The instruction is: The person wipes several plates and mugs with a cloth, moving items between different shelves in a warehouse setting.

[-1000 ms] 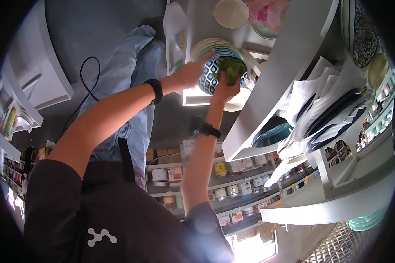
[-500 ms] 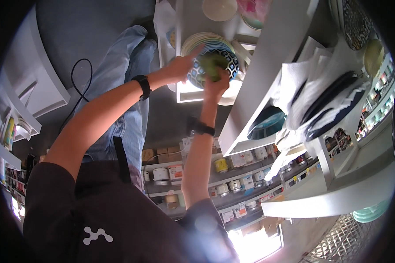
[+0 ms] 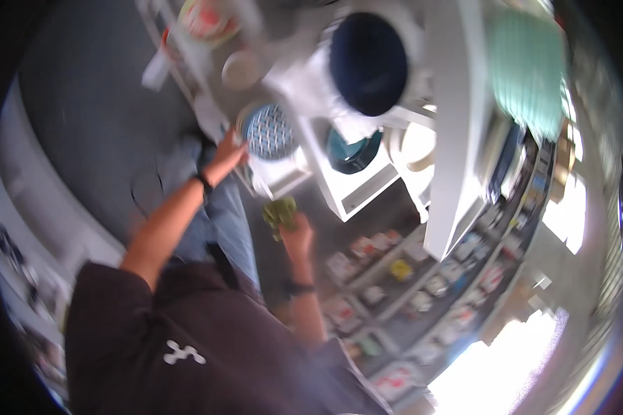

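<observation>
Head view: hands apart, the right hand (image 3: 298, 238) clamped on a green cloth (image 3: 280, 214); the left hand (image 3: 226, 160), grip unclear, beside a patterned dish (image 3: 271, 133) on a white shelf (image 3: 292, 185). Upper right of both, a compartment (image 3: 342, 195) holds a teal bowl (image 3: 342, 150).

A white panel (image 3: 458, 117) stands between a dark blue round dish (image 3: 369, 63) and mint-green dishes (image 3: 526, 72).

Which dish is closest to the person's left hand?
The round one with the blue-and-white pattern, right by the left hand. The navy dish, teal dish and cream dish are all farther away.
</observation>
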A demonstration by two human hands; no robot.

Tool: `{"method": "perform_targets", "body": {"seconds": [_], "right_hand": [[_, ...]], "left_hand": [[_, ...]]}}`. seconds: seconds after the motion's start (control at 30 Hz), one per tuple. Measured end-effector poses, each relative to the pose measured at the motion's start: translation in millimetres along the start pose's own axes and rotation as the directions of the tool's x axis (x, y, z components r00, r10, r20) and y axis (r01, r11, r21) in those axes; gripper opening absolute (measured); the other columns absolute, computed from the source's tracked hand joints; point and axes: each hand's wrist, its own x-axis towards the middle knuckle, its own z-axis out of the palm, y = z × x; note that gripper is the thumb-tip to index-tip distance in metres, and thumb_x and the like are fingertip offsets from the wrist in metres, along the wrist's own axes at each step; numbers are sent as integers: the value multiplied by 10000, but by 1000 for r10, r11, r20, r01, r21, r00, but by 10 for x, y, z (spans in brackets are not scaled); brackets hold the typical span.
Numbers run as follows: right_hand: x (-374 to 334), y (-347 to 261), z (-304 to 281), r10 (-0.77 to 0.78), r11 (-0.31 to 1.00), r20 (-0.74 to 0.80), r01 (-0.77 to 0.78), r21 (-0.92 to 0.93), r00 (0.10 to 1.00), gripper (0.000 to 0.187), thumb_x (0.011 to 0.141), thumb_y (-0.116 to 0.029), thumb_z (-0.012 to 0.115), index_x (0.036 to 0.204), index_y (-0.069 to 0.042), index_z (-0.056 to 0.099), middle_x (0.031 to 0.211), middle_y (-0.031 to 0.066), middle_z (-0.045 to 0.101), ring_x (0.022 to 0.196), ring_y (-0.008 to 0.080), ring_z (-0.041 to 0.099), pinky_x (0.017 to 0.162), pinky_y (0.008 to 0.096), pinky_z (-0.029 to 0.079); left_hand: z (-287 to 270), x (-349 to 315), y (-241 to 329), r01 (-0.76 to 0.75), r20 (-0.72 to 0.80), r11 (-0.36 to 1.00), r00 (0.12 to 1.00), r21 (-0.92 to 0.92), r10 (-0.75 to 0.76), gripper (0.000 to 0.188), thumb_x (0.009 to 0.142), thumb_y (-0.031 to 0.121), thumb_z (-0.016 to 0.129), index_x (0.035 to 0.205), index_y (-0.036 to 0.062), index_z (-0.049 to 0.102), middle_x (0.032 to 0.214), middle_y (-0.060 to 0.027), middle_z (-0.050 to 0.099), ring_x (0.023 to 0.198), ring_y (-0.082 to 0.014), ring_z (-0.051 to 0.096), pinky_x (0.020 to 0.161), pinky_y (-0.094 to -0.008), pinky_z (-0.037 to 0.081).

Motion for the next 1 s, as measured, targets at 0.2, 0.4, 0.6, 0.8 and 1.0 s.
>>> {"method": "perform_targets", "body": {"seconds": [0.2,0.4,0.6,0.8,1.0], "right_hand": [[-449,258,-121,-56,994,-129,68,87,990,403,649,-32,783,1041,5,695,910,146,634,822,326,647,733,374,528],[-284,252,8,55,898,-248,61,435,967,292,661,-36,709,940,40,667,812,106,633,780,209,653,714,327,522],[40,-114,-519,-143,523,-33,104,846,989,336,731,-40,735,1059,0,675,899,50,711,785,127,663,696,281,544],[92,-320,-1248,-390,380,-3,164,910,921,362,735,58,716,1085,-7,649,959,31,681,824,108,630,688,254,512],[216,-361,-1530,-595,353,-50,316,881,802,279,731,72,719,984,-11,637,925,-2,598,833,108,597,723,261,492]], "left_hand": [[-491,-361,578,-111,300,984,952,136,66,180,975,207,648,950,39,588,732,-40,669,599,-94,611,528,-234,456],[-677,-552,1351,-8,408,929,900,370,-155,255,1010,253,592,984,10,664,813,-73,698,654,-137,662,600,-251,532],[126,-1396,2617,-275,665,887,745,370,-47,269,1042,301,538,1117,50,603,901,-70,661,786,-149,669,714,-259,527],[1089,-1970,3519,-797,735,564,512,215,444,94,1001,79,583,1049,4,614,857,-47,653,760,-121,648,709,-265,533],[1966,-1923,4193,-863,683,-416,-120,286,720,222,839,11,700,1057,32,665,1058,-122,666,979,-306,659,843,-372,525]]}}
